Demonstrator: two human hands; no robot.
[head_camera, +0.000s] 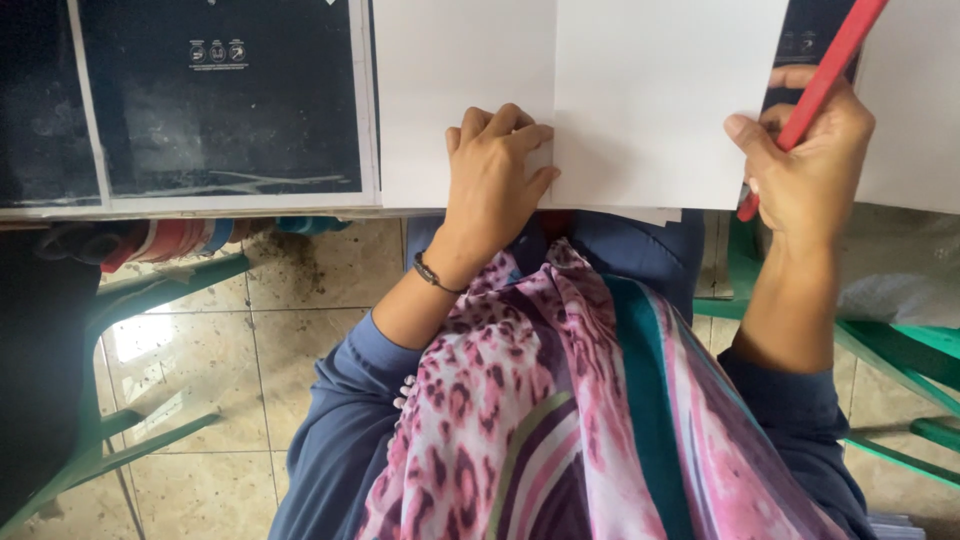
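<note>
Left hand (495, 175) flat on white paper (650, 100); right hand (810, 160) grips red pencil (825, 75).

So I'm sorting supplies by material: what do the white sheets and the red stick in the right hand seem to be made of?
The white sheets look like matte paper: thin, flat, with a crisp edge. The red stick, held in the right hand, has a smooth, even colour, possibly painted wood or plastic; the picture leaves that open.

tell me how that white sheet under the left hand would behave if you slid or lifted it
The white sheet looks thin and flat, so probably floppy and very light. The left hand presses its fold, suggesting it creases easily. Unpinned, it would likely slide on the sheets beneath.
</note>
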